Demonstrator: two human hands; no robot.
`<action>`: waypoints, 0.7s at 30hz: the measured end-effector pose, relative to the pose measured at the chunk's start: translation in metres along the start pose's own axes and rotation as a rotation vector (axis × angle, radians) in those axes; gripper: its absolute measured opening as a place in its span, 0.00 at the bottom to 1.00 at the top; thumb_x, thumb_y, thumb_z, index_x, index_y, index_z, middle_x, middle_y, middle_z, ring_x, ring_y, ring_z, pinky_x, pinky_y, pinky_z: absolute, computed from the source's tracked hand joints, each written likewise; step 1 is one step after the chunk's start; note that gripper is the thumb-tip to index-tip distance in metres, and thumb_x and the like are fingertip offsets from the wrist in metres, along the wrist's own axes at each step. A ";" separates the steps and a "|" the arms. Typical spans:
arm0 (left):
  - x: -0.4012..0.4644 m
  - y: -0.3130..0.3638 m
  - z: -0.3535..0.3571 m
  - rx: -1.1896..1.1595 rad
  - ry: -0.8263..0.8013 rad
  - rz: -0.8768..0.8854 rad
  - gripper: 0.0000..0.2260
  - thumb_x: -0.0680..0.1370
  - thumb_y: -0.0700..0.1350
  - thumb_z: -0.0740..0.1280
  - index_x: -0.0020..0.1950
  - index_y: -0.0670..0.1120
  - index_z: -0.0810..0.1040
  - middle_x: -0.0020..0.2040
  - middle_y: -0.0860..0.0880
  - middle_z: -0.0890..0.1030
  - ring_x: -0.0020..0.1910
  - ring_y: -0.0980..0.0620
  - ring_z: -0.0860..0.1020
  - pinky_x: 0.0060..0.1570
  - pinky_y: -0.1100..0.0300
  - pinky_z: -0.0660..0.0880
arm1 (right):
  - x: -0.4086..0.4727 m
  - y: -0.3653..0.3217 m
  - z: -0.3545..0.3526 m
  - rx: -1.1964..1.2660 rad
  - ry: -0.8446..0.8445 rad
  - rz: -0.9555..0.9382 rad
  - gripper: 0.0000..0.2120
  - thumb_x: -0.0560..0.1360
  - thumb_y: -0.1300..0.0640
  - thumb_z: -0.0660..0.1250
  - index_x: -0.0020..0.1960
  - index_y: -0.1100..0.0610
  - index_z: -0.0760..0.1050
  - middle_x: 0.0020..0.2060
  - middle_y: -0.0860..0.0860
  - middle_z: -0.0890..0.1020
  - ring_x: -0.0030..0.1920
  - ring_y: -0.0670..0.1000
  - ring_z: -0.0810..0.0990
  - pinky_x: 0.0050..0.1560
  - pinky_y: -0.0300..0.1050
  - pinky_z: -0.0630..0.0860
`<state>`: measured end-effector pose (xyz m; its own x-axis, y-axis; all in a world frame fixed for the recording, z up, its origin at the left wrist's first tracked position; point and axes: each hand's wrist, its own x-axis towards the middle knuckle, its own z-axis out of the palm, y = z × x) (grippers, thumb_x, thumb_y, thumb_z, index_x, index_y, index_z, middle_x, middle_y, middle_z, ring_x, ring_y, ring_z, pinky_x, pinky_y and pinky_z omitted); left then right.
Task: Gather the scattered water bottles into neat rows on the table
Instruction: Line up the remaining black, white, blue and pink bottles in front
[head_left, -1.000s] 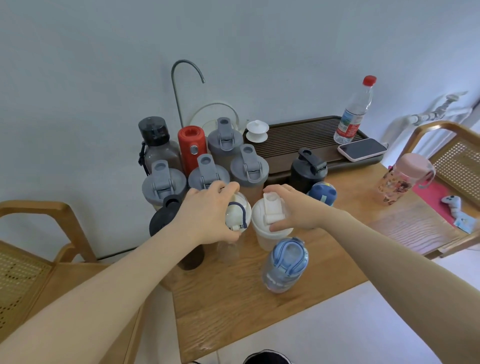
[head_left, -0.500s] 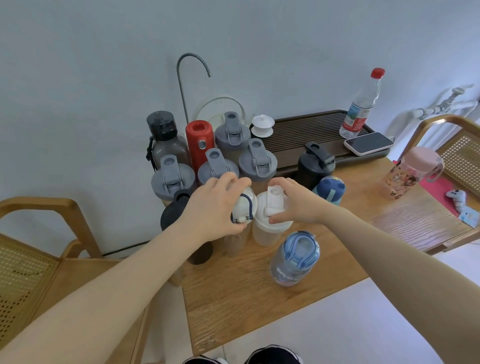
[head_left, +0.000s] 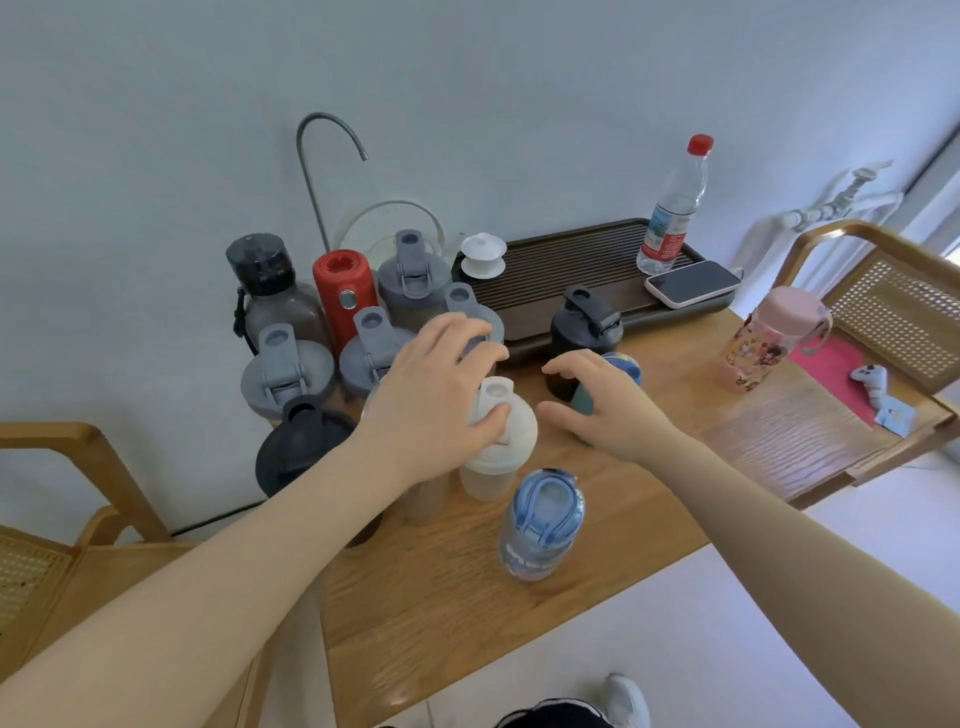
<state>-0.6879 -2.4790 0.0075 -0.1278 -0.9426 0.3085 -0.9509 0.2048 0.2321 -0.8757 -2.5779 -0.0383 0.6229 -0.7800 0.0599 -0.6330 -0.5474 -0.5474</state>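
Grouped at the back left of the wooden table (head_left: 467, 613) are several grey-lidded shakers (head_left: 287, 370), a red flask (head_left: 345, 291), a smoky bottle (head_left: 266, 283) and a black bottle (head_left: 301, 441). My left hand (head_left: 436, 395) lies over the lids in front of them, fingers stretched out, thumb on the white shaker (head_left: 493, 467). A clear bottle (head_left: 427, 499) is mostly hidden under my wrist. My right hand (head_left: 597, 410) is open, cupped beside a small blue-capped bottle (head_left: 626, 364). A black shaker (head_left: 587, 327) stands behind it, and a light blue bottle (head_left: 540, 525) stands nearest me.
A dark slatted tea tray (head_left: 571, 260) at the back carries a white lidded cup (head_left: 483, 254), a red-capped plastic bottle (head_left: 675, 208) and a phone (head_left: 693, 283). A pink bottle (head_left: 763, 338) stands far right. Cane chairs flank the table on the left (head_left: 52, 467) and right (head_left: 893, 291).
My right hand let go of the white shaker and moved right to the blue-capped bottle. My left hand slid right from the clear bottle's lid onto the white shaker's lid.
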 end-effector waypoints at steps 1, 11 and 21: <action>0.008 0.010 0.004 -0.025 0.013 0.030 0.23 0.70 0.55 0.57 0.58 0.43 0.75 0.61 0.42 0.76 0.65 0.42 0.70 0.62 0.49 0.68 | -0.004 0.012 -0.008 -0.021 0.035 -0.006 0.18 0.74 0.50 0.66 0.61 0.54 0.72 0.59 0.50 0.75 0.58 0.50 0.75 0.56 0.41 0.70; 0.110 0.105 0.067 -0.168 0.020 0.050 0.23 0.69 0.55 0.57 0.56 0.42 0.76 0.57 0.43 0.77 0.61 0.44 0.70 0.61 0.53 0.66 | -0.013 0.168 -0.112 -0.087 0.435 0.317 0.16 0.73 0.59 0.65 0.60 0.60 0.73 0.63 0.59 0.73 0.66 0.60 0.67 0.66 0.49 0.61; 0.147 0.102 0.119 -0.049 -0.130 -0.433 0.21 0.74 0.46 0.65 0.67 0.44 0.67 0.67 0.45 0.69 0.67 0.44 0.64 0.64 0.50 0.65 | 0.033 0.258 -0.155 0.018 0.090 0.557 0.35 0.69 0.46 0.67 0.71 0.52 0.57 0.67 0.60 0.65 0.61 0.66 0.72 0.60 0.59 0.73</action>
<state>-0.8375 -2.6276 -0.0335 0.2415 -0.9688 0.0557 -0.9104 -0.2063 0.3586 -1.0897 -2.7922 -0.0488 0.1550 -0.9729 -0.1716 -0.8464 -0.0411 -0.5310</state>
